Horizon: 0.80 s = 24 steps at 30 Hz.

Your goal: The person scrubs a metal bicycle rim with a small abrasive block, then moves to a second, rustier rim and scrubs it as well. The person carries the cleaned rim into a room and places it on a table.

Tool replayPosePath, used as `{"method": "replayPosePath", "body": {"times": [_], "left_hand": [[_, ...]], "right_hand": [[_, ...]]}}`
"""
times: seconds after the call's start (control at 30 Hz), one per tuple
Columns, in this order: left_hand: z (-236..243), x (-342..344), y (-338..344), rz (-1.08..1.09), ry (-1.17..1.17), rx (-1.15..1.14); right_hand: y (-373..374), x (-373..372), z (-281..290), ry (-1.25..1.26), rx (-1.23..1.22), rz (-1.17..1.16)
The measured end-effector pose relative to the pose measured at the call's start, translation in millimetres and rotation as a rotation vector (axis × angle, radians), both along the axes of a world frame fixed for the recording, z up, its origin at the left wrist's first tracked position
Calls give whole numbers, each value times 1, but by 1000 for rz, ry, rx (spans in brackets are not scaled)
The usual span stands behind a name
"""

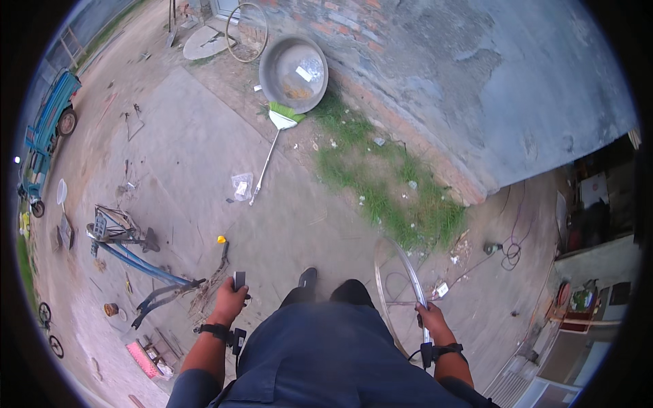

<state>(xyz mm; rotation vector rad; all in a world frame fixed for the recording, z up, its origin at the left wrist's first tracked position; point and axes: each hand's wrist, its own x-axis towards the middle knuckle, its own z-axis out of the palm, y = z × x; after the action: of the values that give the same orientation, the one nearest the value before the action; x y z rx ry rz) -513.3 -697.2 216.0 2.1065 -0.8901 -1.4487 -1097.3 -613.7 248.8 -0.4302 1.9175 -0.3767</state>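
A bare concrete yard (292, 217) seen from above, with a person's legs and dark clothes at its near edge. A grey plaster wall (469, 75) with patches of exposed brick runs along the far right edge of the yard. By the yard's far left edge stands a blue three-wheeled cart (56, 112). A strip of green grass (381, 180) lies along the foot of the wall. At the far end of the grass, near the wall, is a wide grey basin (270, 71).

On the yard's left side lies a metal frame (160, 272) with blue tubes. A thin silver hoop (411, 275) is beside the person's right leg, below the near end of the grass. The right hand (434, 321) grips its right-hand side, fingers closed around the rim. A broom (284, 120) lies with its green bristles at the basin and its pale handle pointing towards the person.

The left hand (230, 304) is out between the frame and the person, fingers closed round a small grey block (239, 279) whose upper end sticks out. Beside the broom handle is a clear plastic bag (241, 185). Smallest is a yellow cap (221, 239) on the concrete, beyond the left hand.
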Motion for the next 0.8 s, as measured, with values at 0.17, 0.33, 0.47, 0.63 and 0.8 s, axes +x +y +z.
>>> {"method": "replayPosePath", "body": {"times": [0.17, 0.33, 0.47, 0.63, 0.8], "left_hand": [[3, 7, -30, 133, -3, 22], [8, 7, -65, 326, 13, -1], [25, 5, -100, 430, -21, 10], [36, -5, -141, 574, -29, -42], [31, -2, -155, 585, -24, -1]], "right_hand": [[-136, 19, 1, -51, -49, 150], [-268, 28, -24, -128, -68, 262], [-364, 43, -32, -132, -52, 401], [-456, 63, -33, -182, -29, 478], [-533, 104, -28, -163, -30, 590]]}}
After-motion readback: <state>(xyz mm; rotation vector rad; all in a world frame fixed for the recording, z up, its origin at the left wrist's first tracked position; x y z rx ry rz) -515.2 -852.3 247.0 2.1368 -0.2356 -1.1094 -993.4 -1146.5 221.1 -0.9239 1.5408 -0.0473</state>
